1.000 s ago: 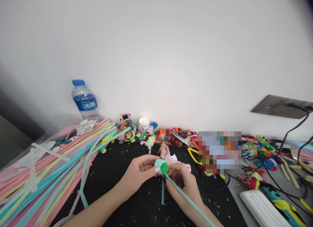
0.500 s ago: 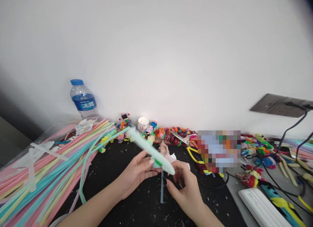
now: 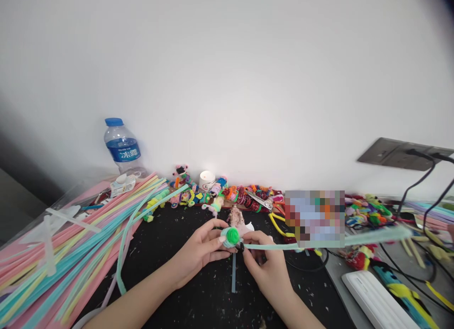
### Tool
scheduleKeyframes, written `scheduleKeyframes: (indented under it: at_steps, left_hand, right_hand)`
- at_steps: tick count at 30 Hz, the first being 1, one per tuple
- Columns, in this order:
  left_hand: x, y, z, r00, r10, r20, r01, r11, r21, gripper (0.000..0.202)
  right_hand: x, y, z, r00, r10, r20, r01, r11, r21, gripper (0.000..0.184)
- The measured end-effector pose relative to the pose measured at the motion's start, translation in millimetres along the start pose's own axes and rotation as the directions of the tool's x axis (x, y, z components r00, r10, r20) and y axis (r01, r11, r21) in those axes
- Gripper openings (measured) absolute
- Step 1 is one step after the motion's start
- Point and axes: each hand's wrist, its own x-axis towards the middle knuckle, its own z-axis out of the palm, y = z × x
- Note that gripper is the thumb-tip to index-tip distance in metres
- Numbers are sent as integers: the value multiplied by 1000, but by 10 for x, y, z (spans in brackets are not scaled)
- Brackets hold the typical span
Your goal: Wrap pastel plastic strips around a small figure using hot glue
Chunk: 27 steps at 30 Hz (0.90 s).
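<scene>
My left hand [image 3: 200,249] is closed around a small coil [image 3: 232,236] of pipe cleaner, bright green in the middle with pale mint around it. At the coil's right side, my right hand [image 3: 266,262] pinches the mint pipe cleaner [image 3: 276,246], whose long free end stretches out to the right. A small black thing shows at the right fingertips; I cannot make out what it is. Below the coil, a translucent stick [image 3: 233,274] lies on the black mat [image 3: 213,303]. Just behind the hands sits a brownish, stained object [image 3: 235,217] with white paper.
Bundled pastel pipe cleaners [image 3: 81,253] spread over the left side, with a water bottle [image 3: 124,149] behind. Along the wall stand a paper cup [image 3: 207,180], small fuzzy figures [image 3: 182,175] and scissors [image 3: 260,201]. A white power bank [image 3: 376,298] and black cables [image 3: 413,196] are at right.
The mint pipe cleaner's free end has swung from the upper left, across the coil, to the far right. The green centre of the coil now shows fully. Both hands stay close together.
</scene>
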Motion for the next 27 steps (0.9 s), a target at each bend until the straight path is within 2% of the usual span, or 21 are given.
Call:
scheduleKeyframes:
  at_steps: [6,12,18,27]
  left_hand:
    - [5,30,-15,999,-33,15,34,998,-62,23]
    - [-19,54,-10,994,-108,18,109,988,-108,23]
    - [-41,59,-24,984,-169,58,175,976,-131,26]
    - [-58,64,-27,975,-163,148,182,976,-120,26]
  right_hand:
    - [-17,55,4,997,73,-28,-71,994,79,15]
    - [-32,60,-7,996,82,-25,-78,985,154,14]
    - [-36,15,-15,990,134,-45,-112,937,330,11]
    - [-17,-61,-50,993,116,-21,-95,895,436,8]
